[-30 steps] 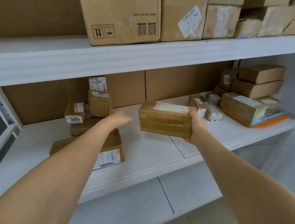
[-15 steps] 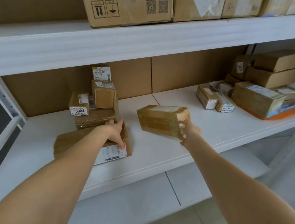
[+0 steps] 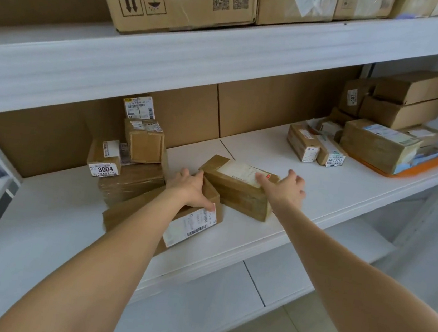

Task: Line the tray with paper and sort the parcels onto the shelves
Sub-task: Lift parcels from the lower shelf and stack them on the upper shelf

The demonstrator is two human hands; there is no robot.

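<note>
The taped brown parcel [image 3: 237, 188] lies on the middle shelf [image 3: 305, 193] right of the flat labelled parcel, right hand [image 3: 283, 190] spread loose on it, left hand [image 3: 191, 188] pressing the flat one; probably light, stiff, best gripped by its short ends

Parcel [image 3: 240, 189] on middle shelf [image 3: 319, 189] — right of flat parcel [image 3: 194, 223].

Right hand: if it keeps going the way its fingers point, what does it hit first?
The right hand lies open on the taped parcel, fingers pointing toward the back. Beyond it the shelf looks bare, so probably the cardboard backing comes first; depth is unclear.
</note>
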